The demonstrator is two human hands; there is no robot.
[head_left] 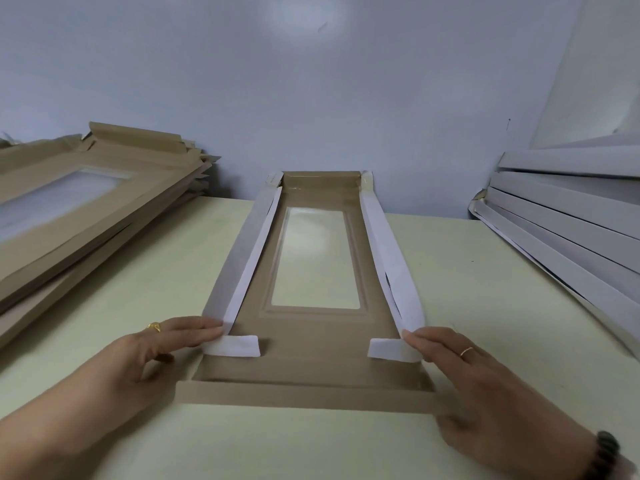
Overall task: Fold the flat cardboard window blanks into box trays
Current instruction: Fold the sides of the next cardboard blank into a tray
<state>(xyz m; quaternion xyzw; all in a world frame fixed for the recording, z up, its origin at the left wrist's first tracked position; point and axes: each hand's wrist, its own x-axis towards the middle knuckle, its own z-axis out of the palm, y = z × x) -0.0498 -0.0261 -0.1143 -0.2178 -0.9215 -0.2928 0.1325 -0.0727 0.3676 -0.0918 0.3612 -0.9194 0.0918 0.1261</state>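
A brown cardboard window blank lies lengthwise on the table in front of me, its clear film window in the middle. Both long side walls are folded up and show their white faces, and the far end wall stands up too. Two small white corner tabs bend inward at the near end. My left hand presses straight fingers against the left wall's near corner. My right hand presses the right wall's near corner the same way. The near end flap lies flat.
A pile of flat brown window blanks sits at the left on the pale table. A stack of white folded trays leans at the right. A blue-grey wall closes the back.
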